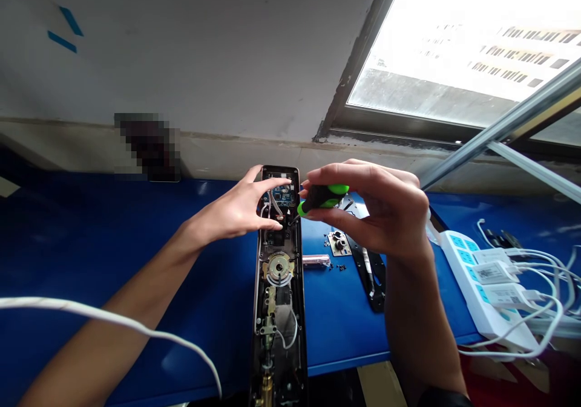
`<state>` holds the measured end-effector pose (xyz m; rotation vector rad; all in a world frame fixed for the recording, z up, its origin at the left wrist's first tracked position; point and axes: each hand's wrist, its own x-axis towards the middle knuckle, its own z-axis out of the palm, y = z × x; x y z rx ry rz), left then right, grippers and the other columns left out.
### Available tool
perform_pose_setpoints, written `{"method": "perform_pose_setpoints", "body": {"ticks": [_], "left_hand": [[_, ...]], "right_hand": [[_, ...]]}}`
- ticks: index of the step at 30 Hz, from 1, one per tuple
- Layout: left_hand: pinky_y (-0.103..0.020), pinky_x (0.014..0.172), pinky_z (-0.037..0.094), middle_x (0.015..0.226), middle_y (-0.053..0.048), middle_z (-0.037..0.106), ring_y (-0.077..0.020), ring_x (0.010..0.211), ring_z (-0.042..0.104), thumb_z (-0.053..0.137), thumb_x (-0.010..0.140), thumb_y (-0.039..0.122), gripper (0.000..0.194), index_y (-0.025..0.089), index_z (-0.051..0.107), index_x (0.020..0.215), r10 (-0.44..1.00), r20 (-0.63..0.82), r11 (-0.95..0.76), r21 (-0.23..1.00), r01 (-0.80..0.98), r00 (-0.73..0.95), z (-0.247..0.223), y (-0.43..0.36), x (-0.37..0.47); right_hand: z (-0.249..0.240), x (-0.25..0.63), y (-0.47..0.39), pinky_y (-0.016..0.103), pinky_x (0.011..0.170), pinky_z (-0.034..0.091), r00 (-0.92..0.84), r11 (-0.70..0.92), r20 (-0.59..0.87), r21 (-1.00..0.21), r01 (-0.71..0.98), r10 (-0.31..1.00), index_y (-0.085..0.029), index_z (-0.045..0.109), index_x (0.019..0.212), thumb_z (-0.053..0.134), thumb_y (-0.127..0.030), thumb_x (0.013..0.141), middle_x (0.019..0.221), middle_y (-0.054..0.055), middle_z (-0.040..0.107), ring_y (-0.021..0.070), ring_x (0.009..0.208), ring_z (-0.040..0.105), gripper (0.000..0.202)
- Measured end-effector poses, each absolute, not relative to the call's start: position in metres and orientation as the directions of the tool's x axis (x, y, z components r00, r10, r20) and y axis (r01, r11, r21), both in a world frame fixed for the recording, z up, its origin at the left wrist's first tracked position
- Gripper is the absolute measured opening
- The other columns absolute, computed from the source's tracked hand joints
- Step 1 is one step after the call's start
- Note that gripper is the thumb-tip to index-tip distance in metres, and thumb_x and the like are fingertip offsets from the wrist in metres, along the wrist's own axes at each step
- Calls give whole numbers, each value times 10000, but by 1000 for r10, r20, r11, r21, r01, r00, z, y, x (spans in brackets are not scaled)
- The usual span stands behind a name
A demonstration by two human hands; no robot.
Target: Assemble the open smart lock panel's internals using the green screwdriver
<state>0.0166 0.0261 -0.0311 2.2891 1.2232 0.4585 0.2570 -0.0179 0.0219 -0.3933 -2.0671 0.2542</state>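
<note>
A long, open black housing that looks like an electronic door lock [280, 301] stretches away from me. Inside it are a blue circuit board [284, 196], a round metal disc [278, 268], thin wires and a brass cylinder at the near end. My left hand [233, 207] grips the far end, thumb and forefinger over the board on either side, the other fingers partly hidden. In my right hand [376, 204] is a black and green screwdriver [323, 199], held between thumb and fingers. Its thin shaft slants down into the housing just below the board; the tip is hard to make out.
Right of the housing, on the blue table [345, 334], lie a pink-silver cylinder [316, 261], loose screws [340, 267], a small square part [339, 244] and a black cover plate [374, 286]. A white power strip [467, 274] with chargers stands further right. A white cable [113, 322] crosses my left forearm.
</note>
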Motion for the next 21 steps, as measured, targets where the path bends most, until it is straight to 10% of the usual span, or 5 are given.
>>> {"method": "perform_pose_setpoints", "body": {"ticks": [7,15,21], "left_hand": [[-487,1213,428,1651,-102,274,-383,1477,442,858,746,517,939,372,435,1572,839,52,-470,570,674,541,-33,27,16],[-535,1227,406,1689,-88,214,-433,1543,317,855,731,576,956,401,432,1570,863,58,-452,534,715,502,-38,27,15],[-535,1204,435,1663,-110,270,-426,1503,394,858,754,524,924,365,447,1565,840,84,-491,538,686,535,-36,27,16]], "right_hand": [[31,259,-30,379,915,678,-507,815,656,-547,190,559,-217,701,1266,764,-106,883,1154,35,789,202,1026,773,404],[28,259,-29,314,824,703,-416,847,746,-392,359,521,-210,721,1206,847,-142,812,1094,10,796,186,980,779,419],[34,257,-34,335,897,687,-506,814,641,-508,283,577,-172,685,1252,754,-115,893,1166,47,775,185,1026,766,370]]}}
